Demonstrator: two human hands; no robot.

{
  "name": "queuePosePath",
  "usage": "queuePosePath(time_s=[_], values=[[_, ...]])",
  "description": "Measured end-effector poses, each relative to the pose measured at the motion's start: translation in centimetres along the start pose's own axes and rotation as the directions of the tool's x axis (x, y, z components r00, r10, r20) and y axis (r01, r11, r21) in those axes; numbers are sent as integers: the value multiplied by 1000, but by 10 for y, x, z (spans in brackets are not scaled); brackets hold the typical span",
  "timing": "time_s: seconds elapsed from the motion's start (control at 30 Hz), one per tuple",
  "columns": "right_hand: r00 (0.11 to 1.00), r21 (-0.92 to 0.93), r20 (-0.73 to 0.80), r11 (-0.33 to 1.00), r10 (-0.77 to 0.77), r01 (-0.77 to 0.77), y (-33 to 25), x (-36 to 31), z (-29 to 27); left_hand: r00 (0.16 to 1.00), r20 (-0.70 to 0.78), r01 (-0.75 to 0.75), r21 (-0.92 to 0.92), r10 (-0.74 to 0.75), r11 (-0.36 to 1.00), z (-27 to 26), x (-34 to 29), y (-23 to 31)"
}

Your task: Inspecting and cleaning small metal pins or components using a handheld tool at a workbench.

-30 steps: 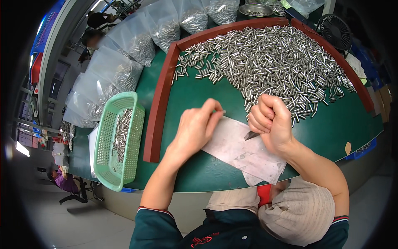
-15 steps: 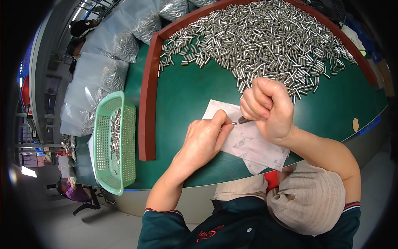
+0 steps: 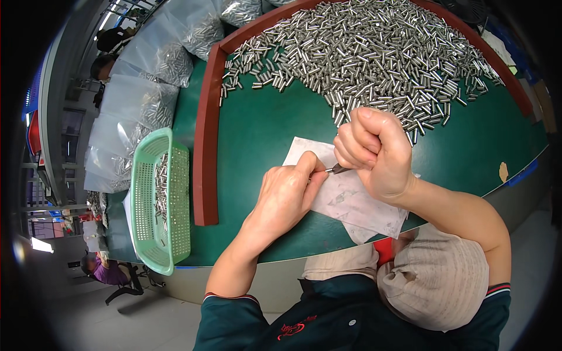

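Thumb and fingertips of my left hand [image 3: 281, 196] are closed in a pinch on a small shiny metal pin [image 3: 329, 171], of which only the end shows. My right hand [image 3: 377, 153] makes a fist around a dark tool with a narrow tip [image 3: 339, 168]; the rest of the tool is hidden in the fist. The tip meets or nearly meets the pin's end. Both hands are over a smudged whitish sheet [image 3: 357, 205], paper or cloth, on the green tabletop [image 3: 257, 134]. Just beyond my right hand spreads a large heap of similar metal pins [image 3: 374, 64].
A dark red wooden rail [image 3: 206, 169] borders the heap on the left and back. Left of it stands a light green plastic basket [image 3: 139, 216] with some pins inside. Clear bags [image 3: 140, 96] full of pins line the far left. Other people [image 3: 108, 274] sit in the background.
The tool's tip in my right hand has come slightly closer to my left fingertips. My left hand keeps its pinch, and the view has shifted a little.
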State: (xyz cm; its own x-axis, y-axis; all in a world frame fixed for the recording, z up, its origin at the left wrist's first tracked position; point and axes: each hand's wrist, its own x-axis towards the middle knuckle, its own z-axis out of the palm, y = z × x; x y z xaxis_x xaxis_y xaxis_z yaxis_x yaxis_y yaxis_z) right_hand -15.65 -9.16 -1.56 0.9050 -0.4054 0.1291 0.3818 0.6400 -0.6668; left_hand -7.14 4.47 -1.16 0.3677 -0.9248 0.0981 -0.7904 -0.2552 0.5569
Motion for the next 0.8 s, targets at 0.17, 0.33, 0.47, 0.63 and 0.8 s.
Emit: queuePosePath(time_s=[0.17, 0.33, 0.47, 0.63, 0.8], values=[[1000, -30, -6, 1000, -10, 10, 0, 1, 2, 1000, -18, -15, -6, 15, 1000, 1, 0, -1], [1000, -34, 4, 999, -16, 16, 0, 2, 2, 1000, -7, 11, 5, -11, 1000, -1, 2, 1], [1000, -88, -4, 996, -23, 23, 2, -1, 5, 1000, -4, 8, -1, -8, 1000, 1, 3, 0], [997, -173, 49, 983, -60, 68, 5, -4, 6, 1000, -26, -16, -42, 15, 999, 3, 3, -2], [997, -215, 46, 974, -60, 68, 5, -4, 10, 1000, -6, 0, -28, 0, 1000, 0, 4, 1]])
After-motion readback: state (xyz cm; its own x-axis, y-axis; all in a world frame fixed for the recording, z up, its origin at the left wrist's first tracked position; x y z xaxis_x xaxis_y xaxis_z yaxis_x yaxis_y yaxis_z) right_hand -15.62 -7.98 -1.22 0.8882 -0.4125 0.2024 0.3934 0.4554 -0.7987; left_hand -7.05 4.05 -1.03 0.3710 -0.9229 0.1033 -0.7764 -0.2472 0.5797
